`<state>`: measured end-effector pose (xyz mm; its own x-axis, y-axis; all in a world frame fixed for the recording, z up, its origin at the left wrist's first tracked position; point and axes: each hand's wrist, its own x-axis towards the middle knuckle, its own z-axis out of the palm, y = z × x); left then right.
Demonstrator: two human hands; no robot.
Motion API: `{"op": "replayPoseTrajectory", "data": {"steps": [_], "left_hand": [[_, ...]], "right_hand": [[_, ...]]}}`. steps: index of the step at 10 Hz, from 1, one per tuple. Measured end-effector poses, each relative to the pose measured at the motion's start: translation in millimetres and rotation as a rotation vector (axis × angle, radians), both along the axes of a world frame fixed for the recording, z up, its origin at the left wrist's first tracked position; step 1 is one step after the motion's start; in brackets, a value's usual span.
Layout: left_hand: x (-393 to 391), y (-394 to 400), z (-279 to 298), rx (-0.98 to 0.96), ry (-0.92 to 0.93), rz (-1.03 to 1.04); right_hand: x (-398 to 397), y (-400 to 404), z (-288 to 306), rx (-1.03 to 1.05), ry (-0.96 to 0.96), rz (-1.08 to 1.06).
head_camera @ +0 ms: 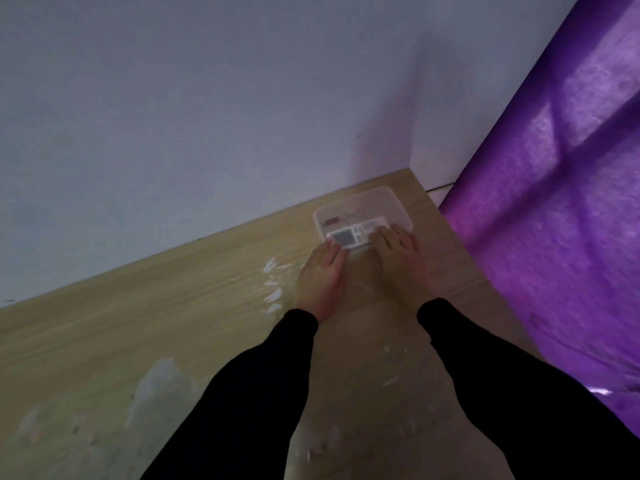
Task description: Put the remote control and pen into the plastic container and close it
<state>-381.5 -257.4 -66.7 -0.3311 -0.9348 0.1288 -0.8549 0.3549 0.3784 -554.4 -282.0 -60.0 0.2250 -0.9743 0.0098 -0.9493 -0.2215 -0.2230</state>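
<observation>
Head view, looking down at a wooden table (173,306) set against a pale wall (207,98), with a purple curtain (554,202) at the right. A clear plastic container (363,216) sits near the table's far corner. Through its translucent top the remote control (353,233) shows as a white body with a grey screen, lying lengthwise along the near side; a thin item with a red end, probably the pen (341,218), lies just behind it. Both of the 2 items thus appear to be inside, so the loading part of the task looks done. The left hand (322,282) and right hand (398,258) lie flat, fingers extended and palms down, touching the near edge of the container at its 2 near corners; neither pinches anything. This posture suggests that the lid is on and is being pressed shut, though motion blur hides whether the rim has seated all round. What remains, as a judgement, is at most firming the far edge and lifting the hands away. White scuffs (273,285) mark the tabletop beside the left hand.
</observation>
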Motion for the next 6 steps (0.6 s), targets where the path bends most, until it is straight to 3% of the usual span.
{"op": "replayPoseTrajectory", "data": {"steps": [4, 6], "left_hand": [[-18.1, -35.1, 14.4, 0.269, -0.172, 0.003], [21.3, -1.3, 37.9, 0.200, -0.153, 0.030]], "right_hand": [[-5.3, -30.2, 6.7, 0.191, -0.040, -0.026], [21.2, 10.9, 23.2, 0.143, -0.038, 0.013]]}}
